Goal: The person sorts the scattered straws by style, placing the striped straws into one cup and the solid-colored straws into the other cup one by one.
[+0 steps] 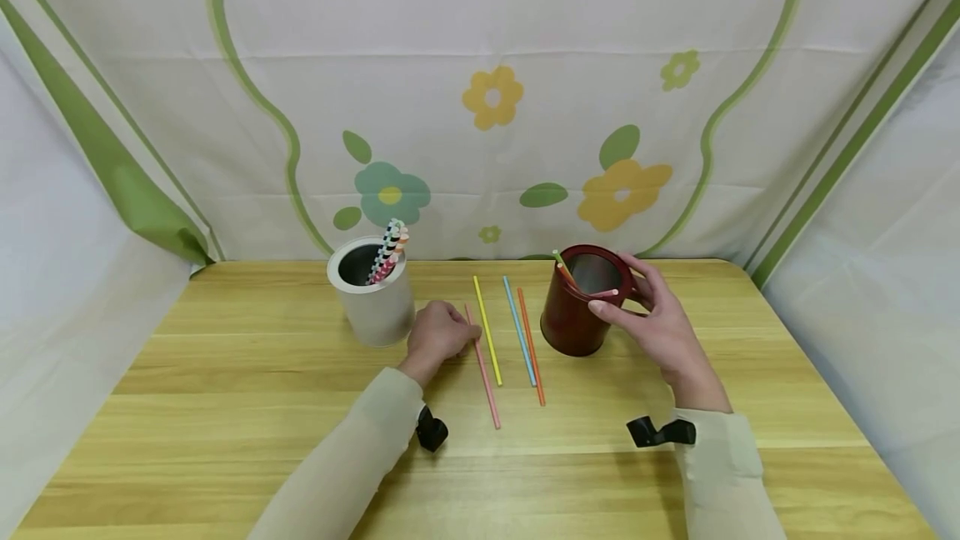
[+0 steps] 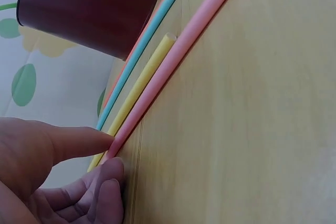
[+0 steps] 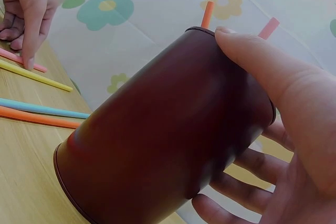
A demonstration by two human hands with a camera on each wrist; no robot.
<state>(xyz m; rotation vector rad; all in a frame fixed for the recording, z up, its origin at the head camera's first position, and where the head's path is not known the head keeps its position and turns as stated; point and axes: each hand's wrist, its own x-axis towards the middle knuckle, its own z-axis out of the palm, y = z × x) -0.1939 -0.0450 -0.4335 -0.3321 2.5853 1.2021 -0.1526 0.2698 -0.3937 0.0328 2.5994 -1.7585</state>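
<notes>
Pinching the pink straw's [image 2: 173,66] far end, left hand [image 1: 438,336] fingers could roll it into the yellow straw [image 2: 139,90] alongside; right hand [image 1: 660,323] fingers, curled round the red cup [image 1: 577,307], may tip it.

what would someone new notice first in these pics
Four loose straws lie side by side in the middle of the wooden table: pink straw, yellow straw, blue straw and orange straw. The left hand pinches the pink one's far end, while the right hand grips the dark red cup, which already has straws in it. To the left stands a white cup full of striped straws.
</notes>
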